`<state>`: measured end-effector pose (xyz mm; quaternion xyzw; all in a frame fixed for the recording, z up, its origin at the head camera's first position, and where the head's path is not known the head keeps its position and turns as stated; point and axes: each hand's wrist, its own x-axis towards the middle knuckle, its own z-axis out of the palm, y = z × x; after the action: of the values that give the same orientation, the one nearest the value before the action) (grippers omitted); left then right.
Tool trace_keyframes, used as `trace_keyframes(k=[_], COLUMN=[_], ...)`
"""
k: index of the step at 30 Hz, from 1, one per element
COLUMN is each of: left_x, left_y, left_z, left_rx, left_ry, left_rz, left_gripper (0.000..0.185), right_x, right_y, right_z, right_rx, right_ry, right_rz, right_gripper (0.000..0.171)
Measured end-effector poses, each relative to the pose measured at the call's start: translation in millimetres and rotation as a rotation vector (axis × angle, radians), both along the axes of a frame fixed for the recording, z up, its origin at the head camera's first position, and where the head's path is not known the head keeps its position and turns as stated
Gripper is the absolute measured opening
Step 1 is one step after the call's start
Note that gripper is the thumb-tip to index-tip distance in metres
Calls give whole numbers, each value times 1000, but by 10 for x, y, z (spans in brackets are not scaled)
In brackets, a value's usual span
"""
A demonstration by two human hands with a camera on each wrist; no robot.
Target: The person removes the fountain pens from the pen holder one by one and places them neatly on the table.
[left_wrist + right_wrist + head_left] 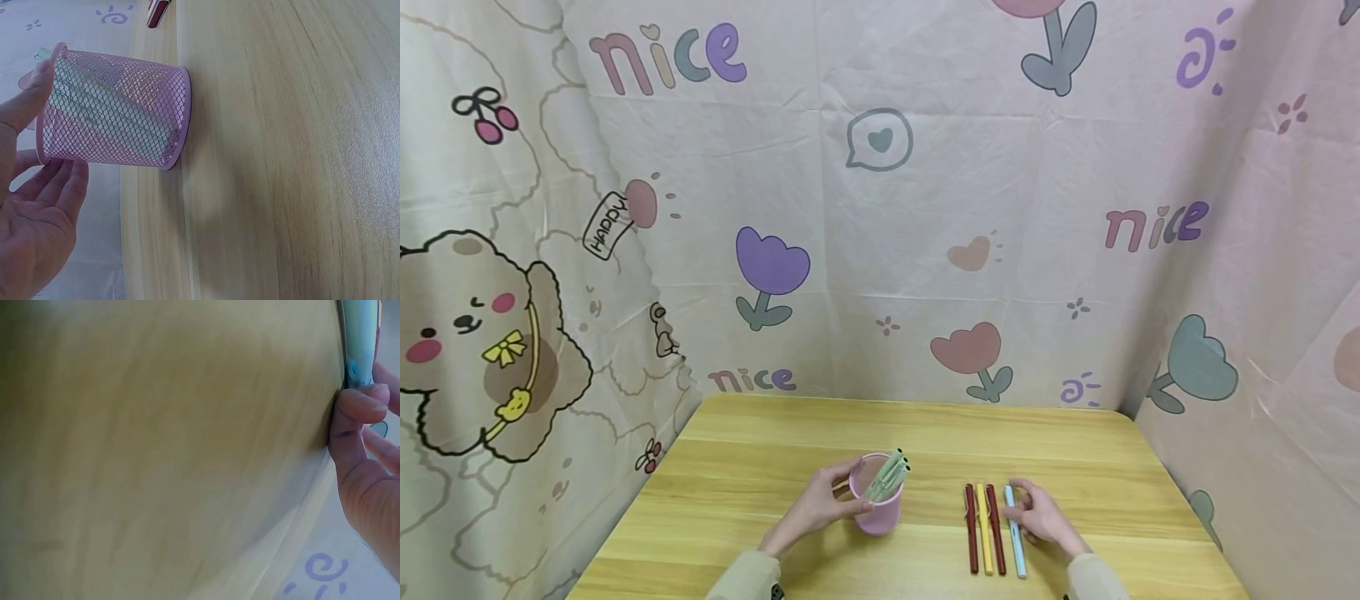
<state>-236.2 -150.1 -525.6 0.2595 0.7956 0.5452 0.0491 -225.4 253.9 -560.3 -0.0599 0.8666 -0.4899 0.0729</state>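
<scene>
A pink mesh pen cup [877,507] stands on the wooden table [760,467] with a few pale green pens [889,475] leaning inside it. My left hand [833,500] holds the cup from the left, thumb on the rim and fingers [62,181] against its side [119,119]. To the right lie a dark red pen [972,529], a yellow pen [984,537], a red pen [997,533] and a light blue pen [1017,546], side by side. My right hand [1033,515] pinches the light blue pen [359,337] near its far end, the thumb [362,403] pressed against its side.
Patterned pink cloth [880,208] hangs close behind the table and along both sides. The table's back edge [910,402] runs just under the cloth. Bare wood lies beyond the cup and pens.
</scene>
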Motion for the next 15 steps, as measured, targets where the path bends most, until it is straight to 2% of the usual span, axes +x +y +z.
trace_keyframes(k=[7,15], left_x=[-2,3], left_y=[0,6], left_z=[0,13], left_rx=[4,3], left_ry=[-2,1], left_rz=[-2,0], left_gripper=[84,83], right_x=[26,11], right_y=[56,43], right_z=[0,-15], right_rx=[-44,-42], right_ry=[-10,-23], right_rz=[48,44], right_gripper=[61,62])
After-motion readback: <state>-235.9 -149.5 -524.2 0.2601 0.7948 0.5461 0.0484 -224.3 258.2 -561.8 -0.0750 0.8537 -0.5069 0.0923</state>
